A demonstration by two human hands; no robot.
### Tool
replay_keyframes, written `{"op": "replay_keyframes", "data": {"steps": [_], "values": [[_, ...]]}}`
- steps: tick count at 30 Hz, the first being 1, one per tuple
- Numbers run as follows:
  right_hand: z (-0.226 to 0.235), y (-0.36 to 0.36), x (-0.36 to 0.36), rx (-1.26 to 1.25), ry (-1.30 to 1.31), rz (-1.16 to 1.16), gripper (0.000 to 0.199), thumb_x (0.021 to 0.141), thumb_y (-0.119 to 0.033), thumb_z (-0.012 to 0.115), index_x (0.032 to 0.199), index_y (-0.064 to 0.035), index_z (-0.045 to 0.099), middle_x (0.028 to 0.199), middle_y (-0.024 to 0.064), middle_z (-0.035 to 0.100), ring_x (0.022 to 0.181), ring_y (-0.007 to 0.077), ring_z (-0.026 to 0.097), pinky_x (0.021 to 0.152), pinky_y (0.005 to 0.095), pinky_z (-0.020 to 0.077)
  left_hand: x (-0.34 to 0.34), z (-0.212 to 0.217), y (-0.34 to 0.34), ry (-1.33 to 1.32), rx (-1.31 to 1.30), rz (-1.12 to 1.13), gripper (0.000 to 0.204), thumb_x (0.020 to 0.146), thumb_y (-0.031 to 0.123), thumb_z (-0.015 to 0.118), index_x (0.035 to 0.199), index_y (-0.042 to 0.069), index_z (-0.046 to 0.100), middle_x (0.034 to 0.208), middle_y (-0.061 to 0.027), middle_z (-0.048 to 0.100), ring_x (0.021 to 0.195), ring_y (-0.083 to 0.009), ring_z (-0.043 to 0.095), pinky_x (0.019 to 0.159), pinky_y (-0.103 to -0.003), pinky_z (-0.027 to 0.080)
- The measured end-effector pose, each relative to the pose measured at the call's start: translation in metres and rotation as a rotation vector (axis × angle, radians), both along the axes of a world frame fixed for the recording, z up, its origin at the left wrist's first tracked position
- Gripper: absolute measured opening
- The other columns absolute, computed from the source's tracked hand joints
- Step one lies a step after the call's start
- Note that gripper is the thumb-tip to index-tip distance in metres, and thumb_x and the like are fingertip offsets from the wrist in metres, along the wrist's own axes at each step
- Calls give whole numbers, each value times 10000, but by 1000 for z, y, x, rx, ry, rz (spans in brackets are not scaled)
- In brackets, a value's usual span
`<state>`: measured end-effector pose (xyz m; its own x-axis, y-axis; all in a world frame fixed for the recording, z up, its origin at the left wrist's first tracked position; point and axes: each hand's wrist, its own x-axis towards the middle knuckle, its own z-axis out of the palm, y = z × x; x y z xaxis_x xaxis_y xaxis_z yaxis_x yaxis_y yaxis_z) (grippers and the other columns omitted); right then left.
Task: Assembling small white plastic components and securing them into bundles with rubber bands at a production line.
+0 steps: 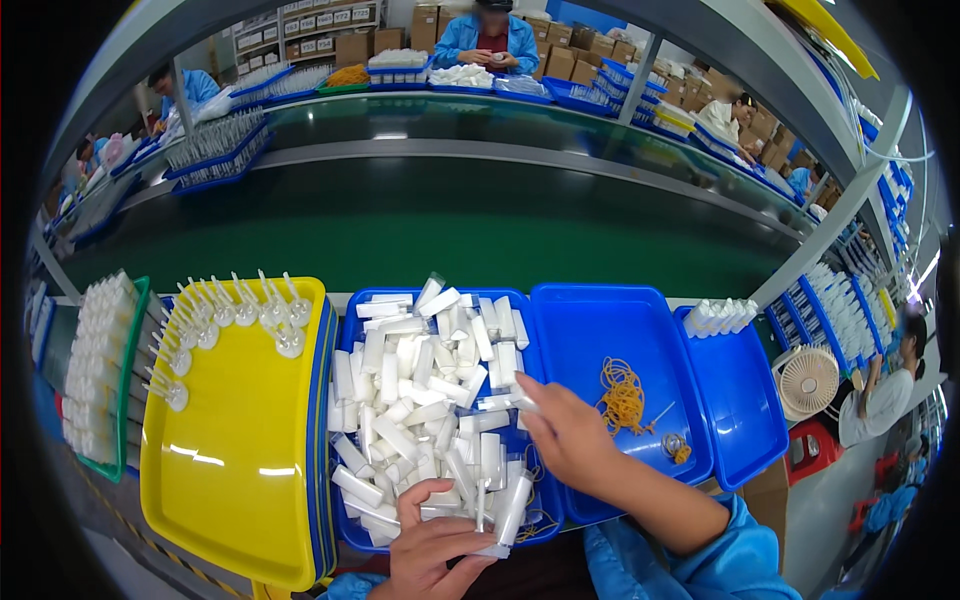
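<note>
A factory assembly line: a long green belt (460, 225) with people (522, 45) working along its far side, several in blue workwear, trays (225, 420) holding batches of like white parts (397, 436), and cartons (560, 62) stacked behind.

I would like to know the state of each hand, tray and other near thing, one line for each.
Left hand, closed on a white tubular piece.
Right hand, at another white piece; grip unclear.
Yellow tray, stacked, with stemmed white parts standing along its far and left edges.
Left blue tray, heaped with jumbled white pieces.
Middle blue tray, holding tangled orange bands.
Right blue tray, white parts grouped at far end.
Fan, running or not: cannot tell.
</note>
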<state>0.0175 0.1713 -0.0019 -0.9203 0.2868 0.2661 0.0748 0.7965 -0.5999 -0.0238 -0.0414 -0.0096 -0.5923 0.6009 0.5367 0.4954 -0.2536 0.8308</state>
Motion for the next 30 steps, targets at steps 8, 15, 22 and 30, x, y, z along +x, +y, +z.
{"op": "replay_keyframes", "data": {"steps": [8, 15, 22, 30], "values": [[24, 10, 28, -1290, -85, 82, 432, 853, -18, 547, 1270, -31, 433, 881, 28, 547, 698, 62, 494, 565, 183, 398, 0, 1, 16, 142, 39, -43, 127, 703, 77, 675, 826, 73, 644, 782, -64, 590, 791, -259, 534, 856, -458, 345], [17, 12, 33, -1776, -80, 217, 419, 878, -75, 534, 1274, -42, 402, 961, 23, 525, 881, 95, 530, 746, 251, 448, 2, 2, 26, 180, 23, -60, 118, 702, 45, 661, 813, 83, 650, 774, -55, 596, 767, -231, 543, 839, -443, 342], [27, 23, 35, -861, -211, 240, 174, 877, -149, 555, 1009, -53, 494, 901, 27, 541, 861, 117, 542, 701, 263, 432, -3, 0, 26, 185, -62, -138, 74, 723, 73, 632, 792, 84, 654, 757, -44, 600, 736, -195, 554, 836, -431, 338], [32, 24, 50, -940, -266, 339, 204, 883, -224, 546, 930, -38, 478, 858, 69, 532, 786, 155, 516, 719, 288, 408, -2, -7, 26, 273, 19, -204, 67, 723, 119, 634, 786, 126, 655, 839, -25, 596, 953, -331, 469, 873, -476, 302]]}}
